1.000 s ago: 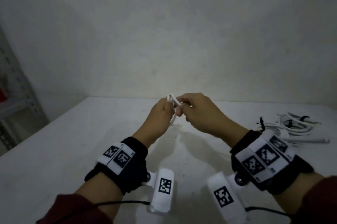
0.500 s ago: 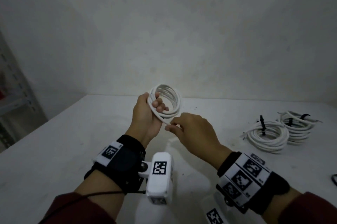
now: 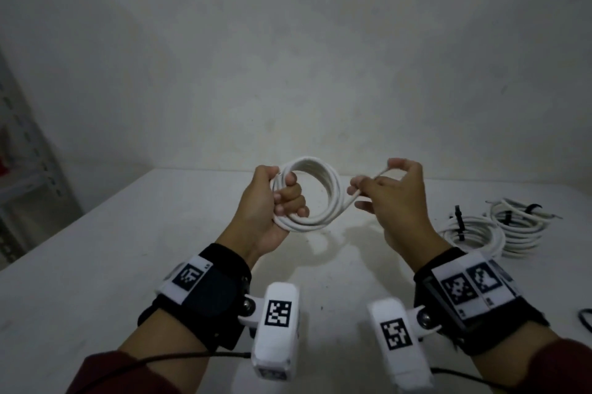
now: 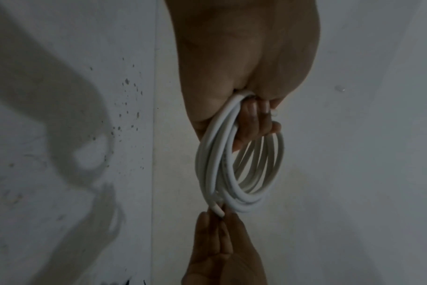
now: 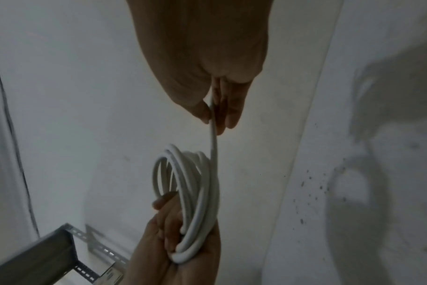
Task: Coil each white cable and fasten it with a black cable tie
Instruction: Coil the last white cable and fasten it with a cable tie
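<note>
Above the white table (image 3: 128, 249) my left hand (image 3: 288, 198) holds a coil of white cable (image 3: 323, 195) upright, its fingers curled through the loops. To the right of the coil, my right hand (image 3: 381, 182) pinches the cable's free end (image 3: 352, 193) between thumb and fingers. In the left wrist view the coil (image 4: 241, 169) hangs from the curled fingers (image 4: 256, 119), and the cut end (image 4: 217, 209) touches the right hand's fingertips. The right wrist view shows the pinched strand (image 5: 213, 138) running to the coil (image 5: 193, 183). I see no black tie on this coil.
Two tied white coils (image 3: 471, 233) (image 3: 519, 227) lie on the table at the right, each with a black tie (image 3: 458, 220). A black loop (image 3: 586, 318) shows at the right edge. A metal shelf (image 5: 49, 256) stands to the left, and a wall behind the table.
The left hand turned the coil to face me. The right hand rose from below the coil to its right side, carrying the free end with it.
</note>
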